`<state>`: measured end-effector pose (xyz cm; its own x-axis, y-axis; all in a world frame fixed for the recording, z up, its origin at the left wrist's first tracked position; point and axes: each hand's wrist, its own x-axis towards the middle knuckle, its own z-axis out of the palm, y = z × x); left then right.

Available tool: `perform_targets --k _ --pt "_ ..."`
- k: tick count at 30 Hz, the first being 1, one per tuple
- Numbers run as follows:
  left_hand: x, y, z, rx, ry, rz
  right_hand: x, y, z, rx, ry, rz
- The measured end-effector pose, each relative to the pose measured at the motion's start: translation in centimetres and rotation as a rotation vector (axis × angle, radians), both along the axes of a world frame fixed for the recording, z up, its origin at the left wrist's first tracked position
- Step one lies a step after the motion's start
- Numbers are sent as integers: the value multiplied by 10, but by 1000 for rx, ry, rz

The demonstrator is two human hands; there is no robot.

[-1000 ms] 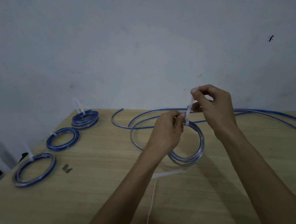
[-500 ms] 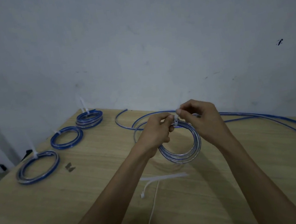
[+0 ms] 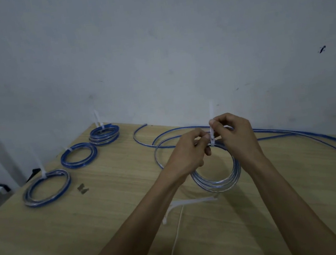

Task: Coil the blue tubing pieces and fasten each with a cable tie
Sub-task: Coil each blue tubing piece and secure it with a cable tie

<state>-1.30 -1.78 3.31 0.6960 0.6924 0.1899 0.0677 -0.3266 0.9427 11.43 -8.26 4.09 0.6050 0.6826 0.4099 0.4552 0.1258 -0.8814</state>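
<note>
A light wooden table [image 3: 92, 237] is set against a pale wall; three tied coils of blue tubing are laid in a row along its left side. The nearest coil [image 3: 47, 187] is seen close to the left edge; the middle coil [image 3: 79, 155] is placed just beyond it; the far coil [image 3: 104, 135] is stacked near the back corner (each is fastened by a white tie standing upward). A small dark clip-like item [image 3: 82, 188] is found beside the nearest coil; loose cable ties [image 3: 187, 203] are spread at the centre; uncoiled blue tubing [image 3: 317, 137] is trailed across the right side.
</note>
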Motion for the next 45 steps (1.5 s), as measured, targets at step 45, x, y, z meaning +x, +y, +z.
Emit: perform_targets --k 45 --pt "-214 227 -48 468 248 881 -193 222 -63 -431 -262 263"
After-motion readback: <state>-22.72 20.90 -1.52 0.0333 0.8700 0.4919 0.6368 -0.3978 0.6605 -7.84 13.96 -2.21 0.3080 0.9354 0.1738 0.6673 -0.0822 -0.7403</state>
